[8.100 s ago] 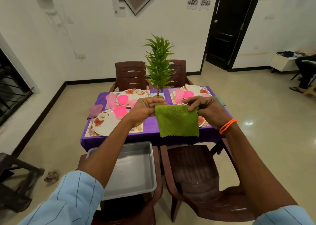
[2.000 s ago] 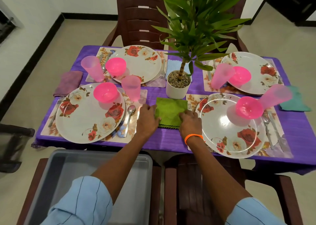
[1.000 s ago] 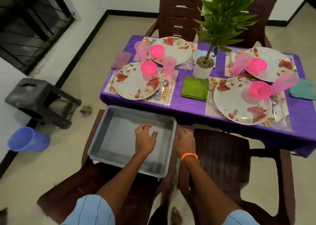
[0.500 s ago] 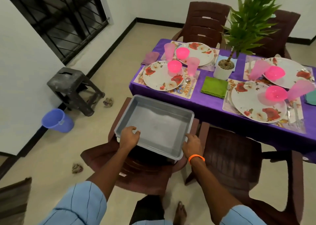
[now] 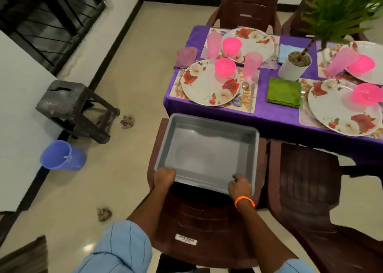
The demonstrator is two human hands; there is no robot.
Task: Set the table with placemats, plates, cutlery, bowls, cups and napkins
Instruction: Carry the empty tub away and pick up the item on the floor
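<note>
The left hand (image 5: 164,176) and the right hand (image 5: 240,186) each grip a near corner of the grey tray (image 5: 207,150) on the chair (empty, so probably light and stiff), while the green napkin (image 5: 284,91) lies far beyond the right hand.

Setting: dining room of a home. Evidence: table (image 5: 269,119) under a purple cloth, laid with floral plates (image 5: 209,84), pink bowls (image 5: 224,66) and cups (image 5: 252,64) on placemats. Brown plastic chairs (image 5: 207,221) drawn up on the near and far sides. Potted plant (image 5: 296,64) as centrepiece. Tiled cream floor, dark skirting, barred window (image 5: 51,17). Worn stool (image 5: 70,105) and blue bucket (image 5: 62,155) beside the white wall
</note>
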